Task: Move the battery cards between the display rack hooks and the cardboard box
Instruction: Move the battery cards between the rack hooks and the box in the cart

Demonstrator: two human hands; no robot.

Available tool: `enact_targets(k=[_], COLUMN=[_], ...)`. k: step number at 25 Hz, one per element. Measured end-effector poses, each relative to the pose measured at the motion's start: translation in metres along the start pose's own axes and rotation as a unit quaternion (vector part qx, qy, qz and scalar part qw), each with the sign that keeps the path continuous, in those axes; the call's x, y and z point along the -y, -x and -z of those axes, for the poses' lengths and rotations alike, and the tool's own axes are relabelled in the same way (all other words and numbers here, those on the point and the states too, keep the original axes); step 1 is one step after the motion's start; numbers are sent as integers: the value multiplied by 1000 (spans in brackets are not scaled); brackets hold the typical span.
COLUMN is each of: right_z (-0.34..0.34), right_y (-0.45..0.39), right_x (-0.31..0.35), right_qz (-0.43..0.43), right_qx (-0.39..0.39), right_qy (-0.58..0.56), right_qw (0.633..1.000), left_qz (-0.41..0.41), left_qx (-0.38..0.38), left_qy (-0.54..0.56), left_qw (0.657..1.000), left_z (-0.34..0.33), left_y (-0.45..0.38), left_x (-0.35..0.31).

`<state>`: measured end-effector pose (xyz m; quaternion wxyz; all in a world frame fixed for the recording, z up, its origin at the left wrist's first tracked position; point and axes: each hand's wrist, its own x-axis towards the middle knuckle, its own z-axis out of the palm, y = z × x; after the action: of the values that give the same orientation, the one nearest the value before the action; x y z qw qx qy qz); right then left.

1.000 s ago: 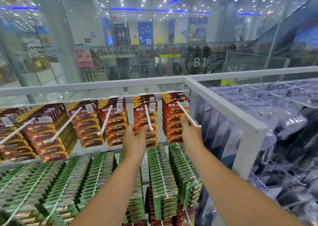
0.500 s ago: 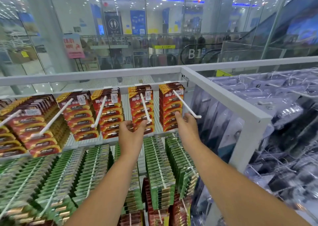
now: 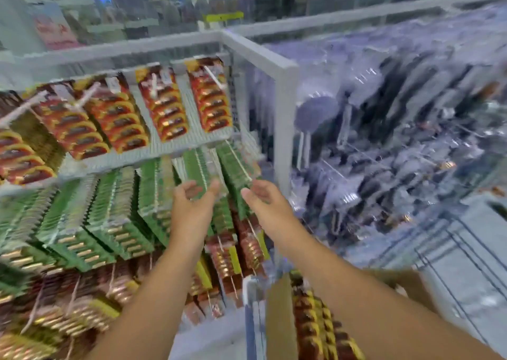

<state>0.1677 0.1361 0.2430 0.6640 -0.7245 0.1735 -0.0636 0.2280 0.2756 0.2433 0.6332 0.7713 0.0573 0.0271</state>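
Green cards (image 3: 203,167) hang on the middle-row hooks, box (image 3: 282,315) with red cards sits below right. My left hand (image 3: 192,206) and right hand (image 3: 263,198) are both released, empty, just short of the green stack. Risk: blurred view, a sloppy grab snags cards on the hook.

Location: retail shop | Evidence: white metal display rack (image 3: 284,91) with hooks carrying rows of red (image 3: 211,99) and green carded battery packs (image 3: 115,217); glass storefront behind.
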Motion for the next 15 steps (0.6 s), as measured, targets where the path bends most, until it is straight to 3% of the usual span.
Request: enact_targets(k=[4,9,15], right_z=[88,199,283], right_y=[47,81,121], right_x=[-48,-113,-216], right_qz=[-40,-110,-207], right_qx=[-29,-162,-235], right_qy=[16,23,58], right_qw=[999,980,948], left_qz=[11,34,87], left_qx=[40,127,207], left_qy=[-12,-39,-115], left_qw=[999,991,968], left_z=[-53,-135,-224], left_y=[56,112,178], left_x=[17,51,114])
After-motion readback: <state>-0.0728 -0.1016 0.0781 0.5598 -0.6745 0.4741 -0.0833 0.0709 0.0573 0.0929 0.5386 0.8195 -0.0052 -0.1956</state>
